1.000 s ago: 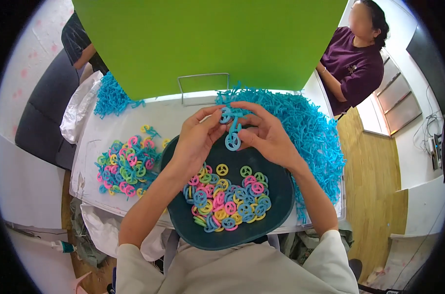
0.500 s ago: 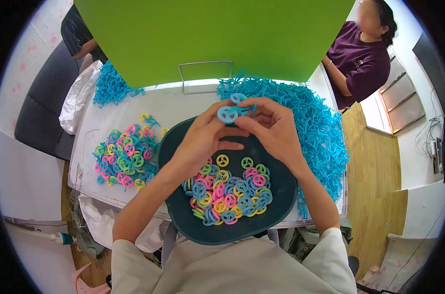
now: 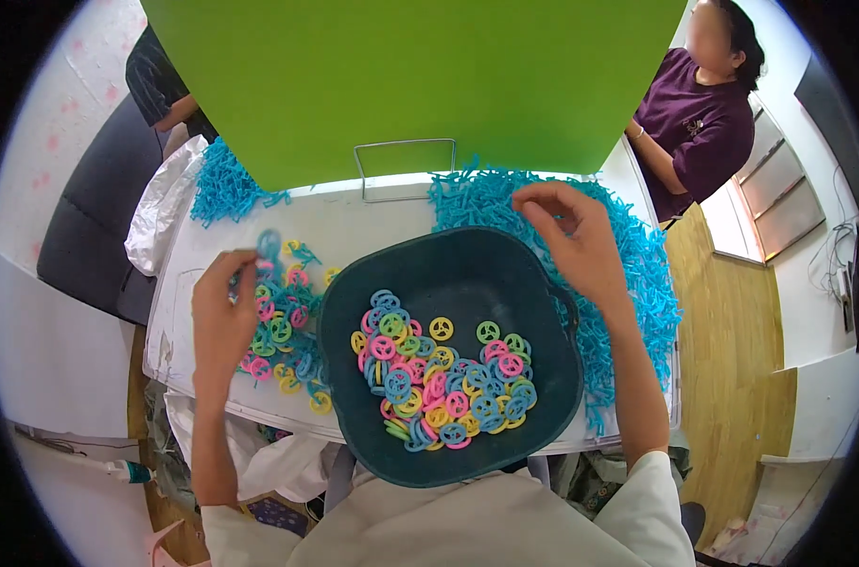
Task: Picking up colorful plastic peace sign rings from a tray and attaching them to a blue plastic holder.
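My left hand (image 3: 223, 307) is over the mixed pile (image 3: 276, 331) of small plastic wheels and blue sticks, thumb and forefinger apart. A blue wheel (image 3: 269, 244), smeared by motion, is just off its fingertips. My right hand (image 3: 578, 241) hovers above the heap of blue plastic sticks (image 3: 628, 283), fingers loosely curled, nothing visible in them. Between my forearms a dark green basin (image 3: 486, 250) sits at the table's front edge. Inside lie many loose wheels (image 3: 448, 387) in blue, pink, yellow and green, each ring with spokes.
A green panel (image 3: 410, 85) stands across the back of the white table (image 3: 354, 222), a wire stand (image 3: 406, 142) before it. More blue sticks (image 3: 223, 184) lie far left beside a white bag (image 3: 164, 208). One person (image 3: 703, 123) is at the right, another person (image 3: 160, 80) far left.
My hands have parted from above the basin, where they held blue wheels and a stick. The left went to the mixed pile, the right to the stick heap.
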{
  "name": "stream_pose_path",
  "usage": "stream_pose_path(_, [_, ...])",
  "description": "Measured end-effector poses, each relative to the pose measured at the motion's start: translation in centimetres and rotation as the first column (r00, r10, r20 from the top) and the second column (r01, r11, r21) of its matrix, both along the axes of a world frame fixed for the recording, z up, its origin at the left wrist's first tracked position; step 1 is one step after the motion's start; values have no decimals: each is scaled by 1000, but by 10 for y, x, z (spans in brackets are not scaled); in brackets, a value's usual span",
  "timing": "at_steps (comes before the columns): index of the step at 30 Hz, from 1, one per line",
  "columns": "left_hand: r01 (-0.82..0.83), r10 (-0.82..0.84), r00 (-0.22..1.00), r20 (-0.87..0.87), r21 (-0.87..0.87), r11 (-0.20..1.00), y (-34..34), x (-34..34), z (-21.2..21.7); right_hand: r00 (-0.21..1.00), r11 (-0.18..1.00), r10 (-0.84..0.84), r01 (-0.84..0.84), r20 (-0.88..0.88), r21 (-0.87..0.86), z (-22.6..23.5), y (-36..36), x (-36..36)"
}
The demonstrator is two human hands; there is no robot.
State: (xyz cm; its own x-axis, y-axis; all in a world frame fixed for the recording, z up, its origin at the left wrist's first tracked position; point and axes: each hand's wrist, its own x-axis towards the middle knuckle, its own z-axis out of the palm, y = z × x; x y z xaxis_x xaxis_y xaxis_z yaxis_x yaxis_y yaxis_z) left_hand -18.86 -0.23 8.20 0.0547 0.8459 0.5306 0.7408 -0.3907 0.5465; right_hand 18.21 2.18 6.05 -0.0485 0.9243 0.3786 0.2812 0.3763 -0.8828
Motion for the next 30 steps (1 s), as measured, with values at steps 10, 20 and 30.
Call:
stream_pose_path(10, [-127,160,907,-391,107,986,-4,4,-8,688,983,158,-180,709,-44,-27,107,-16])
stream_pose_path(20, [580,-640,742,-201,-287,763,3,117,-38,682,979,-35,-124,731,162,-33,109,-13])
stream_pose_path(30, [492,-729,546,-412,-546,678,13,148,-77,991,999,-18,22,130,-30,1,32,4])
